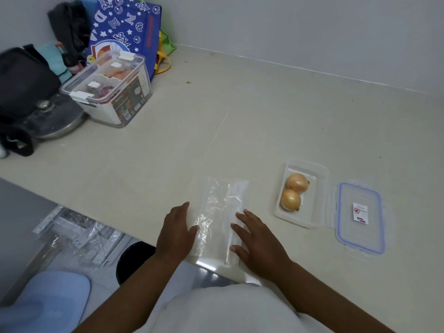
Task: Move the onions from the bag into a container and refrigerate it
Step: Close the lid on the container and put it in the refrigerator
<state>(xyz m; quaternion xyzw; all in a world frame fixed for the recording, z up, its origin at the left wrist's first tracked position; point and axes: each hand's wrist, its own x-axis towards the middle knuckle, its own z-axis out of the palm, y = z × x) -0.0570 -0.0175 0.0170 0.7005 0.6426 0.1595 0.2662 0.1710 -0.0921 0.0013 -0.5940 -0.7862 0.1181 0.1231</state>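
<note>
Two yellow onions (293, 191) lie side by side in an open clear plastic container (319, 200) on the counter, right of centre. Its lid (359, 217), clear with a blue seal and a small label, lies flat just to the right. A clear plastic bag (217, 217) lies flattened at the counter's front edge with nothing in it. My left hand (176, 233) rests flat on the bag's left edge, fingers apart. On the bag's right edge, my right hand (258, 241) presses flat, fingers spread. Neither hand grips anything.
A large clear lidded storage box (108, 90) stands at the back left, in front of a blue patterned tote bag (125, 32). A black bag (21, 78) and a metal pot lid (55, 118) sit at the far left. Below the counter edge are a black round object (132, 258) and a blue cushion (48, 301).
</note>
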